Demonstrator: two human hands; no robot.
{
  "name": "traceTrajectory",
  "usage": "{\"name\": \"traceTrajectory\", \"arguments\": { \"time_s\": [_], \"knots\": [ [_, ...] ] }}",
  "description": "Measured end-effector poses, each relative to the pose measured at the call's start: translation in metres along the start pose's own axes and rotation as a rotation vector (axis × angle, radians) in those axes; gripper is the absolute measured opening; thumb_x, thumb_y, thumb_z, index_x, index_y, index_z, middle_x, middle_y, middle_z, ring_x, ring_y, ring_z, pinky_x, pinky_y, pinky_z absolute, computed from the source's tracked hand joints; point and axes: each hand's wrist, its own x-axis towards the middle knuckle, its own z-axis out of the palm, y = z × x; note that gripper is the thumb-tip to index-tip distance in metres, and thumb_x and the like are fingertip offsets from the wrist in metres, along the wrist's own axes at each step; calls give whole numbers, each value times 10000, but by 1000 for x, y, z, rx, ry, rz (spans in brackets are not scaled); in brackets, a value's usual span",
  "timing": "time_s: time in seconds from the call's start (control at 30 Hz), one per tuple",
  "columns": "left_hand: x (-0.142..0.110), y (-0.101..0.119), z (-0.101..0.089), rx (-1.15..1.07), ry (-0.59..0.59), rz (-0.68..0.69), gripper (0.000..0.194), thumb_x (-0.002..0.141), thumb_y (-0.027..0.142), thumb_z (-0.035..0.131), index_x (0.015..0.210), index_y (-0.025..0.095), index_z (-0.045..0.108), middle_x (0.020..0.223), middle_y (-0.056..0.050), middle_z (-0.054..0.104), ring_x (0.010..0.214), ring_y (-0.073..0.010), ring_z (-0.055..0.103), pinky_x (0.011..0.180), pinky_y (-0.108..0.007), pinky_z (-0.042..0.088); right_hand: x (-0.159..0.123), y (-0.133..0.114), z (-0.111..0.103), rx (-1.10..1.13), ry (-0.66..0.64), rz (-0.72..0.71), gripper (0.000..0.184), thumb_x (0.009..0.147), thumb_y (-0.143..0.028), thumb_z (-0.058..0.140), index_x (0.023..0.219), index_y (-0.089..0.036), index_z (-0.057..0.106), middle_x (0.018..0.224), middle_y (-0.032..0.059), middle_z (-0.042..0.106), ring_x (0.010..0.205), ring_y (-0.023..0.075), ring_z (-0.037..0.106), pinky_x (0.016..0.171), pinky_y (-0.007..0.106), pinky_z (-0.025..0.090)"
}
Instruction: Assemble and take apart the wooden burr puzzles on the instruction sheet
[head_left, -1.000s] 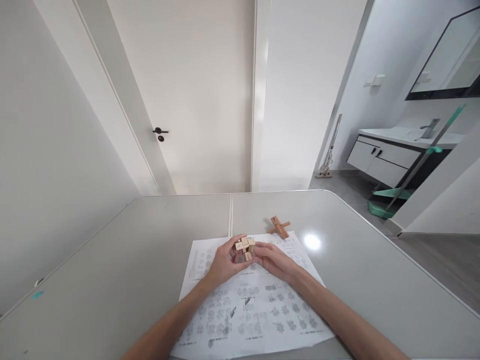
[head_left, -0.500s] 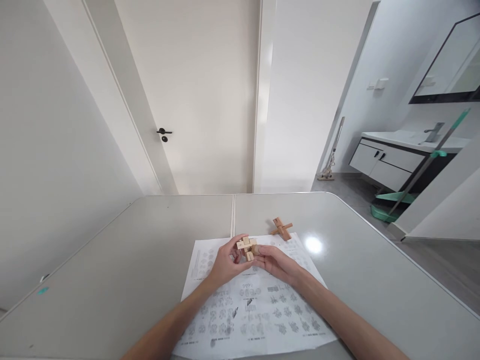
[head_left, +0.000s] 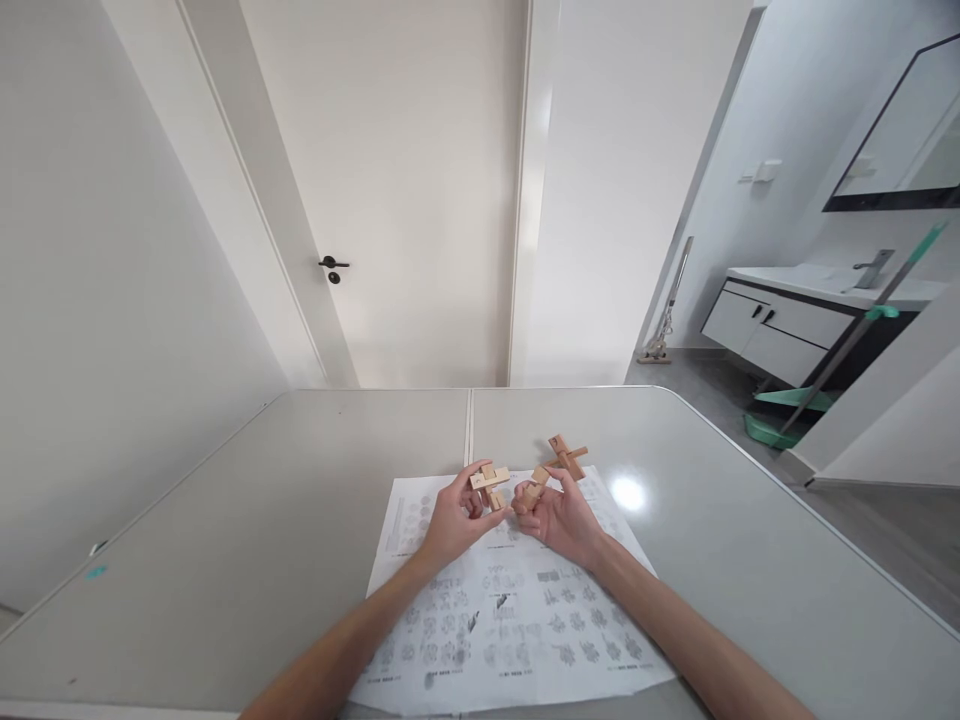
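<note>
Several interlocking pale wooden puzzle pieces [head_left: 490, 480] are gripped between the thumb and fingers of my left hand [head_left: 454, 520]. My right hand [head_left: 566, 520], palm turned up, holds a separate notched wooden puzzle piece [head_left: 533, 490] in its fingers, slightly apart from the left hand's pieces. Both hands are over a printed paper sheet [head_left: 525, 620] with rows of small grey diagrams. Just beyond my right fingertips, a darker wooden cross-shaped puzzle [head_left: 568, 457] lies at the sheet's far edge. The undersides of the held pieces are hidden by my fingers.
The grey table [head_left: 285, 540] has a seam down its middle. Past its far edge stands a white door [head_left: 405, 200] with a black handle. At right are a sink cabinet [head_left: 780, 320], a mop [head_left: 667, 310] and a green dustpan [head_left: 772, 430].
My right hand has drawn away from the left with a notched puzzle piece, turning palm up. The left hand keeps its pieces in nearly the same place. The view has shifted slightly.
</note>
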Motion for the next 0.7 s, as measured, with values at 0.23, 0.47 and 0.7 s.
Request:
{"name": "traceTrajectory", "arguments": {
  "time_s": [0.23, 0.47, 0.7],
  "knots": [
    [-1, -2, 1, 17, -21, -1, 692, 736, 455, 803, 1338, 226, 551, 697, 53, 528, 554, -92, 399, 537, -214, 384, 0, 2, -4, -119, -6, 80, 517, 910, -637, 557, 674, -177, 527, 536, -78, 300, 466, 76, 153, 435, 217, 146],
    [0, -3, 0, 33, -19, -4, 709, 743, 475, 795, 1351, 215, 540, 637, 74, 452, 550, -97, 392, 537, -216, 374, -3, 5, 0, -204, 9, 9, 396, 893, -543, 672, 782, -205, 498, 560, -97, 296, 474, 64, 173, 440, 199, 154],
    [0, -1, -1, 26, -19, -5, 699, 761, 472, 784, 1355, 211, 524, 632, 80, 434, 548, -91, 374, 535, -210, 367, -3, 2, 0, -254, 39, 23, 383, 890, -572, 653, 862, -210, 532, 472, -120, 312, 411, 55, 182, 409, 208, 143]
  ]
}}
